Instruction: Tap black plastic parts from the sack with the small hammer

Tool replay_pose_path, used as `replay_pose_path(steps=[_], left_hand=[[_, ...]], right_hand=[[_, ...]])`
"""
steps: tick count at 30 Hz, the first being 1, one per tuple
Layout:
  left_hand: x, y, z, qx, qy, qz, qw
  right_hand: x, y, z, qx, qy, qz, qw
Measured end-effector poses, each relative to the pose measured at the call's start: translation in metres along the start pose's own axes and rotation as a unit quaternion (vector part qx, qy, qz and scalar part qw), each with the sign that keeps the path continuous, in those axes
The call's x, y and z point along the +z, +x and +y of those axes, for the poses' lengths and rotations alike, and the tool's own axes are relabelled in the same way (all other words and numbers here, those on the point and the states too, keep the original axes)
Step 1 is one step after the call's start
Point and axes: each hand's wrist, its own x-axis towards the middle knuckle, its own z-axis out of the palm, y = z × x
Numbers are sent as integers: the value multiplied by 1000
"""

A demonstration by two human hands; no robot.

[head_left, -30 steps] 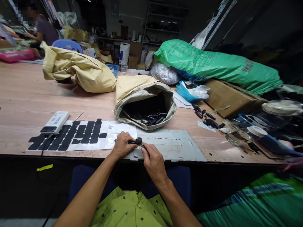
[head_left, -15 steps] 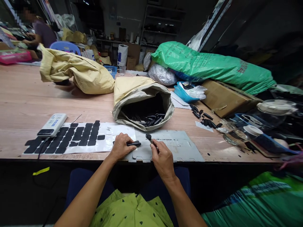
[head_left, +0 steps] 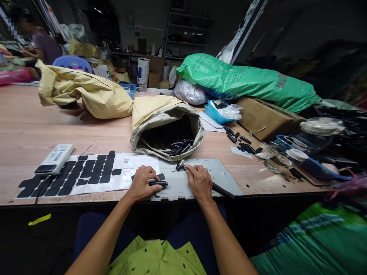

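My left hand (head_left: 144, 184) is closed on a short black cylindrical part (head_left: 159, 183), holding it low over the grey board (head_left: 223, 173). A small hammer (head_left: 180, 165) is gripped in my right hand (head_left: 200, 184). Its dark head points left with a yellowish end, and its black handle sticks out past the hand toward the right. The hammer head is apart from the black part. Left of my left hand lies a white sheet (head_left: 123, 167) with rows of black rounded-square pads. Just behind the board, an open sack (head_left: 157, 105) holds many black parts.
A white electronic device (head_left: 54, 158) with a cable sits on the left. Loose black parts (head_left: 243, 145), a cardboard box (head_left: 266, 118), a clear lidded jar (head_left: 322, 131) and a long green bag (head_left: 243, 78) occupy the right. Another person (head_left: 43, 42) sits at far left.
The hammer has turned in my right hand: its head now shows side-on and its handle lies out to the right. My left hand still holds the black part. The view has shifted slightly.
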Motion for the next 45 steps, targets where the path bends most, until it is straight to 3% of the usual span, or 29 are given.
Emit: replay_pose_path(steps=[4,8,12,21,26,31,34,36,41,43,45], left_hand=[[4,-19,16,48,-32,-57,997],[26,-46,27,102,25,-99,990],[50,-65,23,147,127,-85,977],[78,-100,6,146,169,-35,974],[84,-101,0,154,163,-16,974],[80,-100,12,152,138,19,979],[71,-84,27,134,111,75,982],[62,-58,37,117,91,116,982],[41,45,59,22,66,210,975],[37,86,63,-43,83,200,975],[38,117,63,-100,113,147,978]], right_hand=[[-3,-1,-2,15,6,-13,1000],[-4,0,-3,22,3,-15,1000],[-3,-1,-3,21,4,-9,1000],[-3,-1,-4,20,0,-8,1000],[-2,-1,-4,18,-3,-8,1000],[-2,-1,-5,19,-1,-7,1000],[-2,-1,-6,21,-4,-6,1000],[-3,-1,-7,22,-5,-8,1000],[-4,0,-7,27,-3,-12,1000],[-4,0,-7,26,-1,-13,1000],[-5,0,-6,25,5,-16,1000]])
